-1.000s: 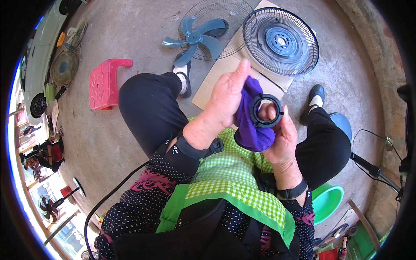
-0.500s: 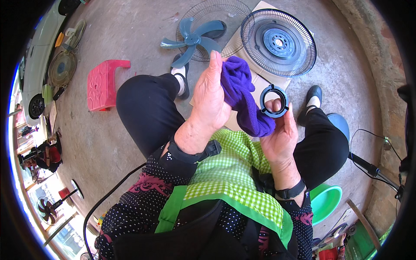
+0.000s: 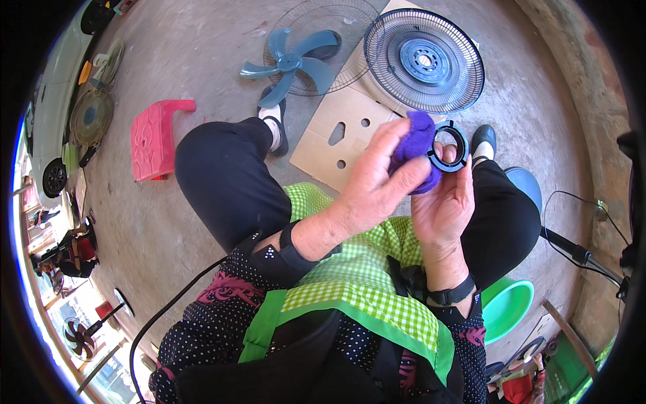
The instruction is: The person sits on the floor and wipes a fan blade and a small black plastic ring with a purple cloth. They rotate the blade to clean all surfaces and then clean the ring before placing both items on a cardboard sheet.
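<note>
Concrete floor (image 3: pixel 202 67) stretches beneath a seated person seen from above, with a pink plastic step stool (image 3: pixel 156 138) lying at the left and, farther left near the rim, a round fan grille (image 3: pixel 91 116) beside a white car (image 3: pixel 47 135). Next, toward the top centre, a blue five-bladed fan propeller (image 3: pixel 291 62) rests on a thin wire fan guard (image 3: pixel 336 34), and a flat sheet of brown cardboard with punched holes (image 3: pixel 336 138) lies just below it, by the person's black-and-white shoe (image 3: pixel 274 124). In the middle of the frame the left hand (image 3: pixel 377 185) is clenched around a purple cloth (image 3: pixel 416 145), pressing it against a black plastic ring (image 3: pixel 449 145). Just to the right, the right hand (image 3: pixel 444 202) grasps that ring by its lower edge, thumb and fingertips holding it upright above the knees; the ring and cloth touch, raised in front of the green checked apron (image 3: pixel 350 269). Behind them, at upper right, a dark round fan grille with a blue centre cap (image 3: pixel 424 60) lies flat on the floor, partly over the cardboard. Farther right, a green plastic basin (image 3: pixel 506 306) sits by the person's right leg, and a black cable (image 3: pixel 572 202) loops across the floor near the right rim.
</note>
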`<state>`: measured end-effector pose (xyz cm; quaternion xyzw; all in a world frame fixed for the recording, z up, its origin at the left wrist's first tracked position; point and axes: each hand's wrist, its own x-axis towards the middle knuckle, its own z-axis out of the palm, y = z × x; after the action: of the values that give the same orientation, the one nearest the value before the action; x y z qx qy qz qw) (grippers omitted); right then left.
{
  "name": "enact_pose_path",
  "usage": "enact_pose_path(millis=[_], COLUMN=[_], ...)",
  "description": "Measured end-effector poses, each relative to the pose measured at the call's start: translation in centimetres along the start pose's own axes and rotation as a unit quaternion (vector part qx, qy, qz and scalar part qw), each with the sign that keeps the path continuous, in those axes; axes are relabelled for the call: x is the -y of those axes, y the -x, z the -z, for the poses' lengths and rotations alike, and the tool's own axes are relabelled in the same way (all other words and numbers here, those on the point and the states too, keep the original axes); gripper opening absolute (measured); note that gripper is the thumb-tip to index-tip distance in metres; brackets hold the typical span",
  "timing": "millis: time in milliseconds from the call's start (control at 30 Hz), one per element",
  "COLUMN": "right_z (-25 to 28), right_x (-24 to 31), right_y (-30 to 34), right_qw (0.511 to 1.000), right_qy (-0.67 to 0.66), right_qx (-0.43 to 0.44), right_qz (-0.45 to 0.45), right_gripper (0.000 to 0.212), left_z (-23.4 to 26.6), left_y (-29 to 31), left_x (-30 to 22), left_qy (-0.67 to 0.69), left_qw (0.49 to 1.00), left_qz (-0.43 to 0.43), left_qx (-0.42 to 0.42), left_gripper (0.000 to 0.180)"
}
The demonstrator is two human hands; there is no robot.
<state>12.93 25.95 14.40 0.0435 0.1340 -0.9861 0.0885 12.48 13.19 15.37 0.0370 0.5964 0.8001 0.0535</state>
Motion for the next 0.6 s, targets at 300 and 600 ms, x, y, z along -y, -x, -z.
enact_pose_path(millis=[300,600], right_z=[0.3,0.2], right_x=[1.0,0.8], right_y=[0.0,0.0], right_qw=[0.994,0.988], right_qy=[0.093,0.152], right_qx=[-0.025,0.014], right_qz=[0.049,-0.021], right_gripper=[0.033,0.028], left_z=[0.7,3.4], left_y=[-0.5,-1.7], left_x=[0.3,-1.7], left_qy=[0.030,0.098], left_qw=[0.994,0.978], left_qz=[0.066,0.180], left_qx=[0.078,-0.032], left_gripper=[0.068,0.035])
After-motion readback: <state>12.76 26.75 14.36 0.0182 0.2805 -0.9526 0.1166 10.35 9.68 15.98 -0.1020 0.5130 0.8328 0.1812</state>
